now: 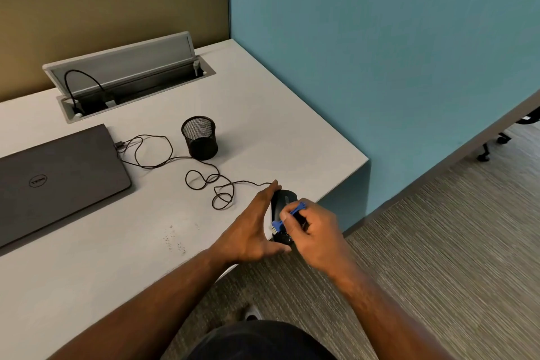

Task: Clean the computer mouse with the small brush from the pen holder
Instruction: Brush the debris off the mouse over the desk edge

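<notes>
A black wired computer mouse (283, 204) sits near the desk's right front edge. My left hand (253, 228) cups its left side, fingers along it and thumb under its near end. My right hand (314, 233) pinches a small blue brush (287, 215) and holds its white bristles down on the rear of the mouse. The black mesh pen holder (200, 138) stands upright farther back on the desk, with nothing visible inside it.
The mouse cable (187, 172) loops across the white desk (117, 242) to a closed grey laptop (58, 178) at the left. An open cable tray (128, 79) lies at the back. A teal partition (380, 67) borders the right side. Small specks (175, 240) dot the desk.
</notes>
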`<action>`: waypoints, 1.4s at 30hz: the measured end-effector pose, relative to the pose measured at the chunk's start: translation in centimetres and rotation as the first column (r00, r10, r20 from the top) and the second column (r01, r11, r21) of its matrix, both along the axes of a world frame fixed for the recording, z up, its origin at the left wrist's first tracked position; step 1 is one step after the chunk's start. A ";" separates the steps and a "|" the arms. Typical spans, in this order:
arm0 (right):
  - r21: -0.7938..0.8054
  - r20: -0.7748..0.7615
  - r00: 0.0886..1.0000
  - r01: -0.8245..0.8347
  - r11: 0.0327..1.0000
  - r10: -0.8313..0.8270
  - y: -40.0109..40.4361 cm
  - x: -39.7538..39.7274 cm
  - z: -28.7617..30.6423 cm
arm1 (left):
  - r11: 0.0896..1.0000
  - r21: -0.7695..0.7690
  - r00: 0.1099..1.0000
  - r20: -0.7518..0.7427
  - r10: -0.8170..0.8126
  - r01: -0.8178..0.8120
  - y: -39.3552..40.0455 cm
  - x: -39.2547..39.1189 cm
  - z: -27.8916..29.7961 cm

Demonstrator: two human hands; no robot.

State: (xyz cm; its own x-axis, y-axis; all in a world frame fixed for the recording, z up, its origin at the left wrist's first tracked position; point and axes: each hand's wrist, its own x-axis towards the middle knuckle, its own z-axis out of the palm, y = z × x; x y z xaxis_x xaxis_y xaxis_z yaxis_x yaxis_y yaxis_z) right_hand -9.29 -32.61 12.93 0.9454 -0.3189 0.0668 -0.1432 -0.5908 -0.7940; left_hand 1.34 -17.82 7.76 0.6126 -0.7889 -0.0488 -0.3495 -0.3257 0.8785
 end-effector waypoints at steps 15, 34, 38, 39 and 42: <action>-0.044 0.117 0.993 0.024 0.999 -0.019 0.5 -0.9 -0.4 | 1.000 -0.002 1.000 0.015 0.008 -0.008 0.3 0.4 0.3; -0.082 0.191 0.981 -0.007 0.997 0.023 1.8 -2.1 -1.3 | 1.000 -0.013 0.999 0.029 0.013 -0.013 0.7 0.2 0.4; -0.082 0.187 0.982 0.040 0.996 -0.024 1.5 -2.3 -1.7 | 1.000 0.012 0.999 0.039 0.024 -0.025 0.7 0.4 0.3; -0.075 0.199 0.978 0.081 0.994 -0.065 1.3 -2.3 -1.7 | 0.999 0.019 0.999 0.040 0.027 -0.027 0.7 0.4 0.2; -0.033 0.266 0.950 0.176 0.984 -0.161 0.8 -2.3 -1.5 | 0.999 0.032 0.999 0.041 0.026 -0.028 0.8 0.5 -0.1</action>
